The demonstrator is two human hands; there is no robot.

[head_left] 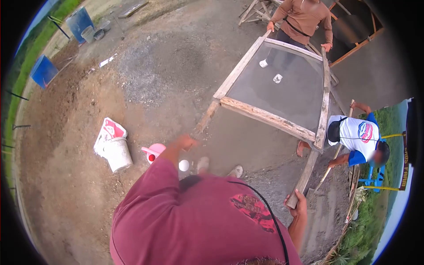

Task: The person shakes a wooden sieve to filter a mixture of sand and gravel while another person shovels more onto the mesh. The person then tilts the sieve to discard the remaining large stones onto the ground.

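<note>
A large wooden-framed screen sieve (267, 115) is held up in front of me, its mesh (282, 97) stretched between rough boards. My left hand (186, 142), a little blurred, is closed at the end of the sieve's left handle. Around the end of the right handle (304, 176) wrap the fingers of my right hand (299, 204). Two small whitish pieces, one (263, 63) behind the other (277, 78), lie on the mesh. At the far end, a person in a brown top (304, 20) grips both side boards.
To the right, a person in a white and blue shirt (357, 130) bends with a long wooden handle (331, 170). A white bucket (118, 154), a printed sack (110, 130) and a pink container (155, 152) are on the ground at left. Blue drums (43, 71) stand farther back.
</note>
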